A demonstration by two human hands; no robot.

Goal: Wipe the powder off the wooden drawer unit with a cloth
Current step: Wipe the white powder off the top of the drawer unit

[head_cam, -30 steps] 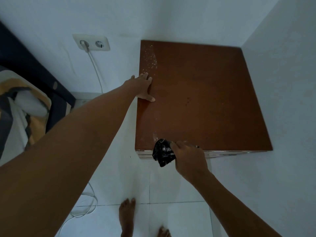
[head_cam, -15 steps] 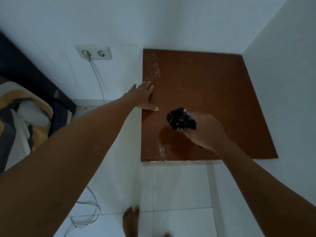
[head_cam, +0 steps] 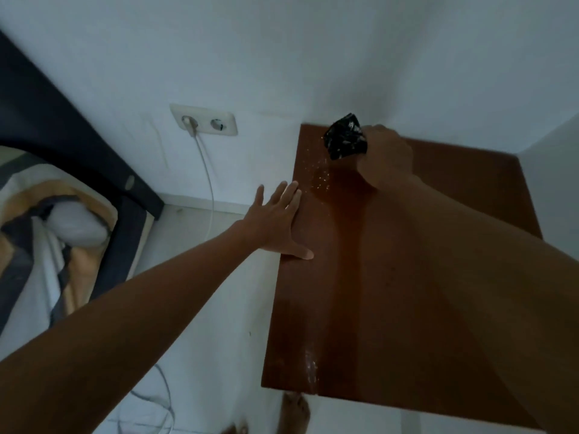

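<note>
The wooden drawer unit's brown top [head_cam: 391, 292] fills the right half of the head view, set into a white corner. White powder specks [head_cam: 319, 180] lie near its far left corner, and a small white smear [head_cam: 310, 369] sits by the front edge. My right hand [head_cam: 387, 158] grips a bunched black cloth [head_cam: 344, 140] at the far left corner, just beyond the specks. My left hand [head_cam: 277, 217] lies flat with fingers spread on the top's left edge.
A double wall socket [head_cam: 203, 120] with a white cable [head_cam: 208, 189] plugged in is left of the unit. A dark bed frame [head_cam: 62, 145] and striped bedding [head_cam: 47, 239] lie at the far left. My bare feet [head_cam: 294, 411] stand on white floor tiles below the front edge.
My right hand has carried the cloth from the unit's front edge, across the top, to the far left corner. The left hand has stayed on the left edge.
</note>
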